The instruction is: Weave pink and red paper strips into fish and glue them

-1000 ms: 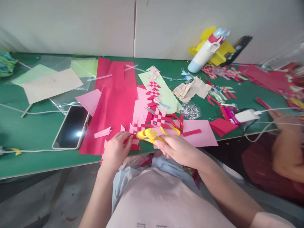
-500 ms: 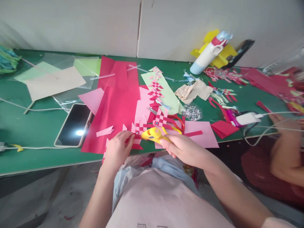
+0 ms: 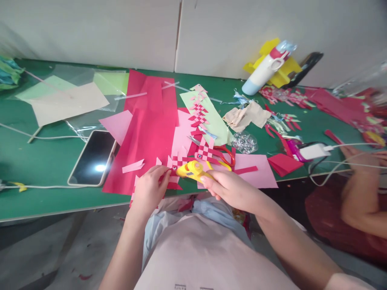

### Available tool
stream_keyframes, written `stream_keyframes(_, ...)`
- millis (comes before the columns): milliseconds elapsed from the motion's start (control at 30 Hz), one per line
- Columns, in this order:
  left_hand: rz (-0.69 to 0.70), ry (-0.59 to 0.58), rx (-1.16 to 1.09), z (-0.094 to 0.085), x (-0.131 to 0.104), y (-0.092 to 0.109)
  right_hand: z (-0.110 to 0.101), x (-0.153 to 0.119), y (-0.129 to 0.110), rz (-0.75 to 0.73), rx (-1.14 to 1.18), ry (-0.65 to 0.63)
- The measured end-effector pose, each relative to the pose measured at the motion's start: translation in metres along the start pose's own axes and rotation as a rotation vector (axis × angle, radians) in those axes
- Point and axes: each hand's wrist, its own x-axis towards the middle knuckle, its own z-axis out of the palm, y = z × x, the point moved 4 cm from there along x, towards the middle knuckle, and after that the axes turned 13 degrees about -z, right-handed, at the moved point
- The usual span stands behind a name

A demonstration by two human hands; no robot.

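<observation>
My right hand (image 3: 222, 185) is wrapped round the handle of a yellow glue gun (image 3: 192, 170), whose nozzle points left. The nozzle tip is over a red-and-pink woven paper fish (image 3: 179, 161) with a round eye, at the table's front edge. Thumb and fingers of my left hand (image 3: 152, 183) pinch together at the fish's left side; the pinched part is mostly hidden. A second woven fish (image 3: 205, 151) rests beside red-and-yellow-handled scissors (image 3: 225, 157). Several small woven fish (image 3: 198, 114) lie in a row on a pale green sheet (image 3: 216, 121).
Red paper (image 3: 136, 141) and a phone (image 3: 92, 159) lie left. Toward the right are a bag of eyes (image 3: 245, 142), beige cloth (image 3: 246, 116), a bottle (image 3: 266, 70), and a white charger (image 3: 314, 152) with cables. Another person's arm (image 3: 363, 189) is at far right.
The glue gun in my right hand has shifted slightly left, its nozzle nearer my left fingertips. My left hand keeps its pinch.
</observation>
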Motion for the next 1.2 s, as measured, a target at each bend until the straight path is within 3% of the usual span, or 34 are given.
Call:
stream_keyframes(267, 0.015, -0.009, -0.040, 0.000, -0.001, -0.001, -0.003, -0.002, 0.002, 0.065, 0.039, 0.010)
stream_keyframes(467, 0.017, 0.002, -0.048, 0.000, 0.000, -0.001, -0.001, 0.004, -0.002, 0.004, 0.047, 0.003)
stream_keyframes(633, 0.019, -0.020, -0.052, 0.000, 0.000, 0.000, -0.006, -0.001, 0.001, 0.075, 0.038, 0.002)
stream_keyframes(833, 0.006, -0.026, -0.048, 0.000, 0.001, -0.001, -0.003, 0.002, 0.000, 0.003, 0.039, 0.008)
stream_keyframes(1033, 0.012, -0.024, -0.050, 0.001, 0.000, -0.003, -0.007, -0.003, 0.005, 0.089, 0.059, -0.014)
stream_keyframes(1200, 0.019, -0.024, -0.053, 0.000, 0.000, -0.004, -0.004, -0.002, 0.008, 0.059, 0.093, 0.001)
